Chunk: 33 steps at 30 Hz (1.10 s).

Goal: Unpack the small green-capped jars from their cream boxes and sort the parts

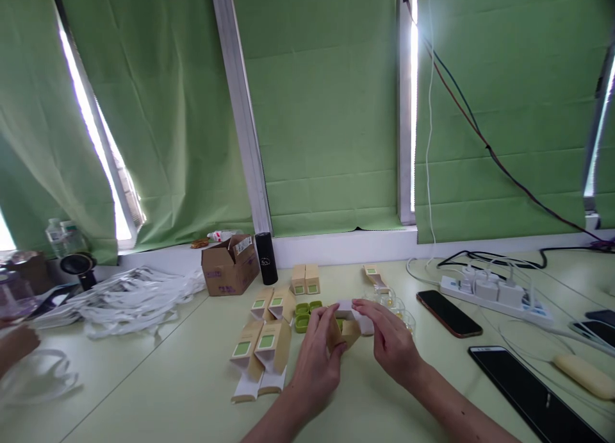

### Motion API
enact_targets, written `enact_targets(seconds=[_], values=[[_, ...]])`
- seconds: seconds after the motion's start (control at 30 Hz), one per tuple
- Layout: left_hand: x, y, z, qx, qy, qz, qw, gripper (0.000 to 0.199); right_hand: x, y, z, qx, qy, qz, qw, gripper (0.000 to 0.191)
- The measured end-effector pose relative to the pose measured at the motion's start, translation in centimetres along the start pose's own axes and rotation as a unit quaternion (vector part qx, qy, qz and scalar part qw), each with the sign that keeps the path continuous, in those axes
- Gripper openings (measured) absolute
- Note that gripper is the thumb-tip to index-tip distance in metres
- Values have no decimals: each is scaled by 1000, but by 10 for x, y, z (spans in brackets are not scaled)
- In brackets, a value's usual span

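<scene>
My left hand [314, 353] is wrapped round a small kraft cardboard box [352, 334] with an open top and raised white-lined flaps. Something green shows inside the box. From the other side, my right hand [391, 337] has its fingers closed at the white flap. Left of my hands stand several kraft boxes [273, 342] with green label windows, the front ones with their flaps folded out. Small green square cups [302, 318] sit just beyond my left hand. Clear round containers [398, 307] are partly hidden behind my right hand.
Two closed kraft boxes [305, 279] and an open brown carton [229, 268] stand further back, with a black cylinder [266, 258]. White straps [144, 295] and another person's hand [19, 350] are left. Phones [449, 313], a tablet [533, 392] and a power strip [497, 295] lie right.
</scene>
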<state>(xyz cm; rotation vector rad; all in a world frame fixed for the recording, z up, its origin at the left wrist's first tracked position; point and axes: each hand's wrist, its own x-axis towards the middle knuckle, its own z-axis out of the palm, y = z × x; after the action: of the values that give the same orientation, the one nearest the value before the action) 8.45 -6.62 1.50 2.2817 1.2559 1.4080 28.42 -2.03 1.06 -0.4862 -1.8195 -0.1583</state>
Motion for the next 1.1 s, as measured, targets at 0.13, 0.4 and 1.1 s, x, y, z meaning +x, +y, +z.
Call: enact_targets(seconds=[0.13, 0.4, 1.1], values=[[0, -2, -1, -17, 14, -12, 1000, 76, 2, 2, 1, -26, -5, 24, 999, 52], [1, -3, -1, -8, 28, -14, 999, 73, 8, -17, 1, 8, -16, 42, 999, 31], [-6, 3, 0, 274, 15, 139, 952, 67, 6, -26, 17, 68, -70, 275, 956, 15]])
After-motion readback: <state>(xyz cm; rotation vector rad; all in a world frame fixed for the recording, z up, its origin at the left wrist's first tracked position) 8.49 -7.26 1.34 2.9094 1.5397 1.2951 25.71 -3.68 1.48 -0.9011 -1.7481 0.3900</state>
